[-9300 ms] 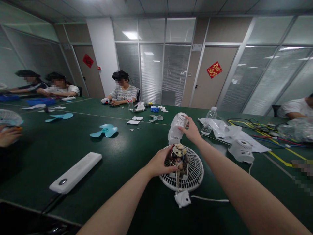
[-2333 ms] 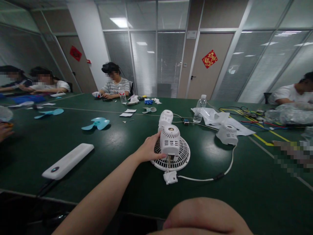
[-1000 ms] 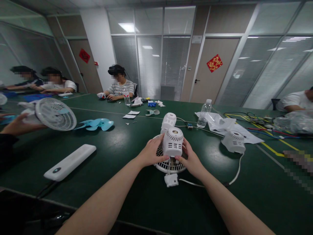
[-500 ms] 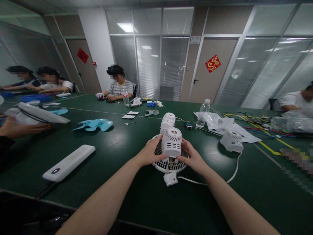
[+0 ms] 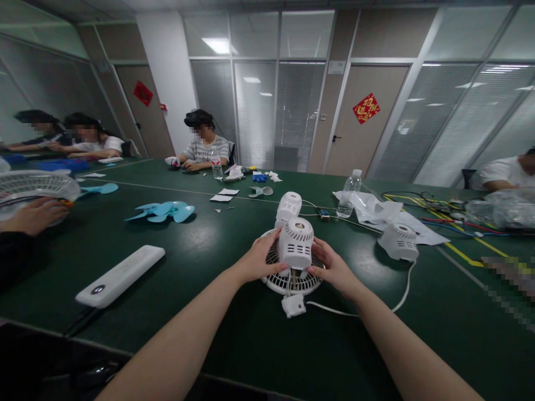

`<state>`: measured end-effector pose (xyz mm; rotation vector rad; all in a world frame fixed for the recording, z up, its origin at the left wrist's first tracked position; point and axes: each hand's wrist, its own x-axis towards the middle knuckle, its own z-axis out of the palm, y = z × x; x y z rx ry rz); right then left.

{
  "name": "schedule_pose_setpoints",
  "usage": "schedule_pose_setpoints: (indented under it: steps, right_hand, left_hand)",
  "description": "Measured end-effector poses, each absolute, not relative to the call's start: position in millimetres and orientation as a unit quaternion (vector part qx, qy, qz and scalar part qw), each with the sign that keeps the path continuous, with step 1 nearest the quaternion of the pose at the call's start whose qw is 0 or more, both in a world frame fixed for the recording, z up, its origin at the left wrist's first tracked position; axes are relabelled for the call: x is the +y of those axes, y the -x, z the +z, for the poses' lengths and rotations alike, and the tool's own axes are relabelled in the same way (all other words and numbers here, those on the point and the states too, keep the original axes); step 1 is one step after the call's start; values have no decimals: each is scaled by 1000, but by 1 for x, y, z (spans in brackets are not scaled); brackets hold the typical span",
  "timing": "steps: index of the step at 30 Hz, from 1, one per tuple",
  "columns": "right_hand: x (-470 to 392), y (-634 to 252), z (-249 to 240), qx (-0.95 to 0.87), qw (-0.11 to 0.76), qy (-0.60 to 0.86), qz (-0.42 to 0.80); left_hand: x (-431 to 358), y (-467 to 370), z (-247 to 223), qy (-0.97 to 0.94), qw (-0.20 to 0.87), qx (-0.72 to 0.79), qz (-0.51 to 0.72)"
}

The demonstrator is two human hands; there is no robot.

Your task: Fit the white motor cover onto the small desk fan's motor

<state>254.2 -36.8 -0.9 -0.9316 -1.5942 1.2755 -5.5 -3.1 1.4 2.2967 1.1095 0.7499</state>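
Between my two hands is a white fan motor housing (image 5: pixel 297 253) with vent slots, above a round white fan grille (image 5: pixel 273 281). My left hand (image 5: pixel 264 257) grips the housing's left side, thumb near its lower edge. On the opposite side my right hand (image 5: pixel 332 266) holds it the same way. A small white box-shaped part (image 5: pixel 293 305) with a cable lies just in front of the grille. Right behind stands a second white housing (image 5: pixel 289 206). A third vented housing (image 5: pixel 398 242) sits to the right with a white cord.
Light-blue fan blades (image 5: pixel 165 211) and a long white device (image 5: pixel 121 277) lie to the left. A water bottle (image 5: pixel 349 195), plastic bag (image 5: pixel 376 209) and cables (image 5: pixel 443 203) are at right. Far left, another person's hand (image 5: pixel 35 216) is at a fan grille (image 5: pixel 37 186).
My hands keep their hold on the housing. The other person's fan grille at far left has turned, showing its round face. The view has shifted slightly.
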Motion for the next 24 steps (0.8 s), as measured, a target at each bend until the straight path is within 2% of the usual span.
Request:
schedule_pose_setpoints:
  steps: [12, 24]
  right_hand:
    - [-35, -255, -4, -635, 439, 372, 515]
    - [-39, -244, -4, -663, 440, 389, 465]
  left_hand:
    - [-1, 7, 0, -845, 233, 385, 288]
    - [-4, 6, 2, -835, 242, 410, 277]
